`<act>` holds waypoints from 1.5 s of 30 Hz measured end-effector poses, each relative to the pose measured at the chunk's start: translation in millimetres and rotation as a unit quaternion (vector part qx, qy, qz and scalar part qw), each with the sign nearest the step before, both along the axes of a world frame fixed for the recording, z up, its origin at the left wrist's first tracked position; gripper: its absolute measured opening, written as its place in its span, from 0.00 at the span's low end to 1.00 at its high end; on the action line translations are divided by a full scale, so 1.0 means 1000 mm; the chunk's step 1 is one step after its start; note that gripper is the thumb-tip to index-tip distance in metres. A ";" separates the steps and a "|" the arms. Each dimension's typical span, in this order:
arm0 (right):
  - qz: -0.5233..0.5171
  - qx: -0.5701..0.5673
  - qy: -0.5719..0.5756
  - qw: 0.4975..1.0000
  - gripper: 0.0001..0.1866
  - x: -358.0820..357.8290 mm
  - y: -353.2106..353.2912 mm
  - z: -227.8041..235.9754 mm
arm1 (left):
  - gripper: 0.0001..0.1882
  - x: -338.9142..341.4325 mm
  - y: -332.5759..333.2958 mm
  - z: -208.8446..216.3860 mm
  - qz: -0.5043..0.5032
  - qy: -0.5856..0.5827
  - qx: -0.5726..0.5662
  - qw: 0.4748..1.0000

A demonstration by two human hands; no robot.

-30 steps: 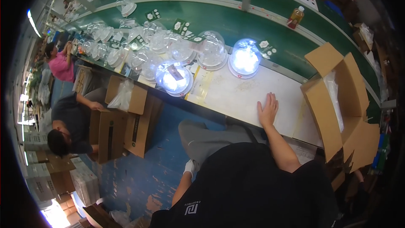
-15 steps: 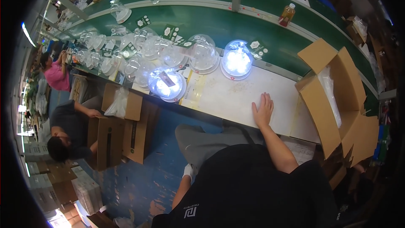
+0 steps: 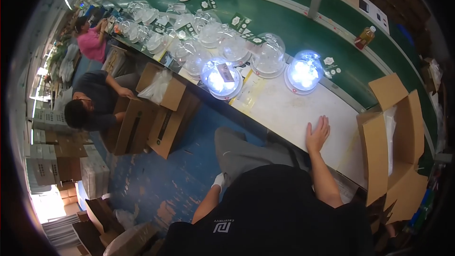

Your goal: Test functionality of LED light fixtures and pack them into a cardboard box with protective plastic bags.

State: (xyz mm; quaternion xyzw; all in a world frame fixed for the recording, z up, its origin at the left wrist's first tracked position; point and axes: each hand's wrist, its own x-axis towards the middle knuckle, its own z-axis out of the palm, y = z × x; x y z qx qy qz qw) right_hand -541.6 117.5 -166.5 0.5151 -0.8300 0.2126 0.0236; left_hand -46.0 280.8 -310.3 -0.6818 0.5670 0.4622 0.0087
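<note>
The open brown cardboard carton at the right end of the white worktop has its flaps standing up and a pale plastic liner inside; what lies under the liner cannot be made out. Down on the blue floor, a second open cardboard box holds a crumpled clear plastic bag, beside a seated person in a dark shirt.

The right hand lies palm-down and flat on the worktop near its front edge, fingers straight and only slightly parted, holding nothing. The left hand, in a white glove, hangs low beside the grey trouser leg; whether its fingers are curled cannot be told.

Two lit clear plastic dome lamps sit on the bench: one with a paper tag, one near the green conveyor belt, well apart from the right hand.

Compared with half a second ago, the right hand has stayed planted in the same spot, and both lamps are still glowing where they were.
</note>
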 end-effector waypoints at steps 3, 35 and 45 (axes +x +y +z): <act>0.002 -0.010 -0.004 1.000 0.34 0.003 -0.005 -0.001 | 0.20 0.003 -0.009 0.003 -0.099 -0.037 0.000 0.994; 0.009 -0.020 -0.006 1.000 0.33 0.001 0.005 -0.008 | 0.28 -0.071 -0.165 0.153 -0.057 -0.026 -0.184 0.981; 0.002 -0.013 -0.010 1.000 0.33 0.000 0.001 -0.011 | 0.28 -0.085 -0.155 0.137 -0.081 -0.117 -0.183 0.973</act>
